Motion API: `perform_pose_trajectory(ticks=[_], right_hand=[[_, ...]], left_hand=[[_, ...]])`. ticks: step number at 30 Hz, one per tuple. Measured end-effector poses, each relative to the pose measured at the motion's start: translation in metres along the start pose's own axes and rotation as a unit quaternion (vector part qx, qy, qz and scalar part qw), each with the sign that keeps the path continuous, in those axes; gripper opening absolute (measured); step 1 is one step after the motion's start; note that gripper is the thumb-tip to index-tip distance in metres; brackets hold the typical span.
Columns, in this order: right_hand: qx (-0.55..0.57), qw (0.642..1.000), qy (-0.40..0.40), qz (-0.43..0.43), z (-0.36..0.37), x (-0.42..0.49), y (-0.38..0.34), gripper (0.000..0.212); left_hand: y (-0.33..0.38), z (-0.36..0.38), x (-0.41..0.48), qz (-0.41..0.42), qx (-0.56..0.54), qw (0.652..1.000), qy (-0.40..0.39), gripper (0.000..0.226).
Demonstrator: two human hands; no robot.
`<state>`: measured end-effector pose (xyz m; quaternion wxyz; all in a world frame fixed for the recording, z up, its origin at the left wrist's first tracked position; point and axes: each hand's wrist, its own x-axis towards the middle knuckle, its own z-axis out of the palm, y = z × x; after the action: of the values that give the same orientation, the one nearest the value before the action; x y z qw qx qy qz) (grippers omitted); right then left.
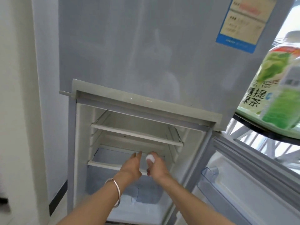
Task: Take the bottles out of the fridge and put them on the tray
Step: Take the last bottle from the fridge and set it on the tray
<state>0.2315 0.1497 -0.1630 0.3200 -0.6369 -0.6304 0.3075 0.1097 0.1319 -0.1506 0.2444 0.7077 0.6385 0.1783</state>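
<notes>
The lower compartment of the grey fridge (146, 101) stands open in front of me. Both my arms reach onto its second white shelf (103, 164). My right hand (156, 166) grips a bottle with a white cap (150, 158); the bottle's body is hidden by my fingers. My left hand (131, 164) lies beside it with fingers straight, holding nothing. At the right edge, two green tea bottles (274, 78) stand on a pale green tray (248, 113).
The upper shelf (136, 135) in the fridge holds nothing. The open fridge door (243, 184) swings out to the lower right, with a clear door bin (209, 174). The tray rests on a dark-edged table (263, 135). A white wall (16, 111) runs along the left.
</notes>
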Motion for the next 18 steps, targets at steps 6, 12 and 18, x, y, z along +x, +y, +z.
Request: perform_pose_trajectory(ticks=[6, 12, 18], right_hand=[[0.164, 0.976, -0.103, 0.099, -0.066, -0.046, -0.072, 0.017], [0.018, 0.979, -0.186, 0.079, -0.14, -0.093, -0.113, 0.042], [-0.091, 0.958, -0.261, 0.077, -0.194, -0.14, -0.134, 0.073]], left_hand=[[0.028, -0.004, -0.012, 0.065, -0.119, 0.991, 0.02, 0.069], [0.064, -0.047, -0.049, 0.158, -0.085, 0.983, -0.038, 0.031], [0.126, -0.117, -0.092, 0.211, -0.046, 0.976, 0.037, 0.036]])
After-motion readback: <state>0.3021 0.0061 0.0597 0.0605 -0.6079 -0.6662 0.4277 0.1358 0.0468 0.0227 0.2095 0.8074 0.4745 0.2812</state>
